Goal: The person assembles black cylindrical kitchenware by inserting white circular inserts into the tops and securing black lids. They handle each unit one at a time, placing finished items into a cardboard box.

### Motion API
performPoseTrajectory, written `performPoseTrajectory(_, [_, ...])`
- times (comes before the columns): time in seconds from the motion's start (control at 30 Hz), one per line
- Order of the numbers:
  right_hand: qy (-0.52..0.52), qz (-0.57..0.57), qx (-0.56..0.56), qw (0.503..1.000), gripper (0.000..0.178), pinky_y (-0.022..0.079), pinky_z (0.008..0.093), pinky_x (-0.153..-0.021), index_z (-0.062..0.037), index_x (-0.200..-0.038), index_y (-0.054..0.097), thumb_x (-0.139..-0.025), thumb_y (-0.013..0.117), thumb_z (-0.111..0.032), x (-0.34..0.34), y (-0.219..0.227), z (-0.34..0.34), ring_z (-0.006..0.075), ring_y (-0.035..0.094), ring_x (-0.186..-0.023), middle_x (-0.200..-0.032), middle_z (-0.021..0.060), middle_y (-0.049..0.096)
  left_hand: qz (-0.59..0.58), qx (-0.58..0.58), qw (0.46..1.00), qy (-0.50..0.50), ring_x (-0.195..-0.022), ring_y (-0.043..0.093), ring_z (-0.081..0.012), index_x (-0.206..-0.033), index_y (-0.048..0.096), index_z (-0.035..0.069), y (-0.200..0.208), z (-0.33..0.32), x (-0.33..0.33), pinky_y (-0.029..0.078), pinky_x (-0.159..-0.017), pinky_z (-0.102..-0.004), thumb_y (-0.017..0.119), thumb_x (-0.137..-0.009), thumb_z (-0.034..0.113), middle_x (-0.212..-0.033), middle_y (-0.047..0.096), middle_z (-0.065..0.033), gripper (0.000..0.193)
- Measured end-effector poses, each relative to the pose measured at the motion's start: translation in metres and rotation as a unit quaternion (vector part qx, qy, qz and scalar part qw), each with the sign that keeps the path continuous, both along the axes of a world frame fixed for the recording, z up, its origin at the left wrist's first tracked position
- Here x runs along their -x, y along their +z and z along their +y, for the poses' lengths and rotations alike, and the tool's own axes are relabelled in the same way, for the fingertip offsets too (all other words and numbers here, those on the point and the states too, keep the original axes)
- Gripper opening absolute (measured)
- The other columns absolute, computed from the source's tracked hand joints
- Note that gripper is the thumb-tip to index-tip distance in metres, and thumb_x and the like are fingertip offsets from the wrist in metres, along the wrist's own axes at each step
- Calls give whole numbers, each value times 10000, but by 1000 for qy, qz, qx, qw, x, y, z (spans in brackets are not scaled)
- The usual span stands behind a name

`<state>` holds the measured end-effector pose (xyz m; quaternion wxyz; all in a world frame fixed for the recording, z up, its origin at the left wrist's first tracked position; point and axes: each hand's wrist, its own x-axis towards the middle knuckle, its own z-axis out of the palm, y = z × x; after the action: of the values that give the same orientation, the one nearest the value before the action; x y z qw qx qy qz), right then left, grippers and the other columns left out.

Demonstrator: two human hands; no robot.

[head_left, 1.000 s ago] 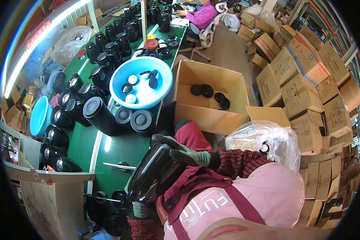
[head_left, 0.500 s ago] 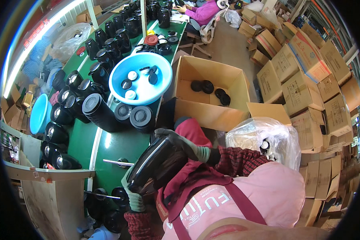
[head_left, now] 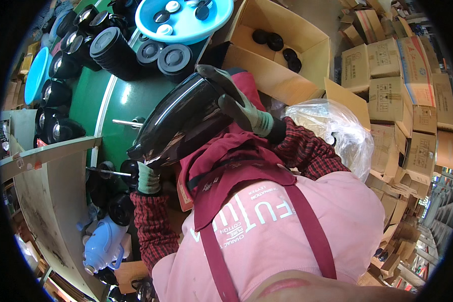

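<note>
A glossy black thermos jug body [head_left: 178, 116] is held tilted across my lap, its pointed lip toward the lower left. My right hand [head_left: 239, 100], in a grey-palmed glove, grips its upper right end. At the lower left end my left hand [head_left: 148, 178] supports it from below; its fingers are mostly hidden behind the body. Beside the jug, a metal rod [head_left: 126, 122] sticks out over the green table [head_left: 121, 95]. A second rod [head_left: 110, 172] with black round parts is lower left, near my left hand. Stacked black discs [head_left: 113, 50] and round black lids [head_left: 175, 60] stand beyond.
A light blue basin [head_left: 216, 17] with small caps sits at the far table edge. To its right, an open carton [head_left: 274, 75] holds black round parts. Black jugs [head_left: 60, 126] line the left. A clear plastic bag [head_left: 345, 136], stacked cartons [head_left: 387, 93] and a light blue jug [head_left: 103, 244] surround me.
The jug has tipped so its lip now points lower left. My left hand has moved lower on it, and my right hand has shifted its grip. The view has tilted down toward my body.
</note>
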<state>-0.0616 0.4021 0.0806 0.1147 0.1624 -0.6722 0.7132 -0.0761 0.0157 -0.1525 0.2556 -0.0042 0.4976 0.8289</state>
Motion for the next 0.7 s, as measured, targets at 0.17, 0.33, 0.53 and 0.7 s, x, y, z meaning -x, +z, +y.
performPoseTrajectory(0.17, [104,-245,173,948,515,290,362,-1206,-24,-1520,409,-1082,469,-289,4,-64,25,229,421,-1424,-1513,110,482,475,349,808,15,-1093,699,-336,-1264,661,-8,238,115,33,499,-1021,-412,741,-743,12,-1179,711,-209,528])
performPoseTrajectory(0.33, [137,-318,152,926,451,369,368,-1178,-46,-1487,463,-1062,491,-194,-3,-46,33,216,484,-1365,-1461,99,548,415,385,823,-43,-1020,713,-355,-1208,673,-26,252,128,21,533,-929,-392,641,-768,-23,-1063,726,-212,441])
performPoseTrajectory(0.53, [67,-180,159,968,450,420,397,-1138,-85,-1430,534,-999,619,-182,-31,-109,45,220,559,-1282,-1432,95,565,332,296,888,-112,-1256,596,-257,-1447,514,-3,265,139,26,468,-1060,-383,709,-820,25,-1408,590,-159,657])
performPoseTrajectory(0.7, [14,37,-327,944,534,394,408,-1148,-56,-1441,522,-1016,554,-379,-12,-82,51,256,545,-1320,-1479,124,532,419,204,882,-78,-1377,457,-311,-1545,362,25,290,159,21,432,-1108,-413,883,-698,84,-1512,418,-185,997])
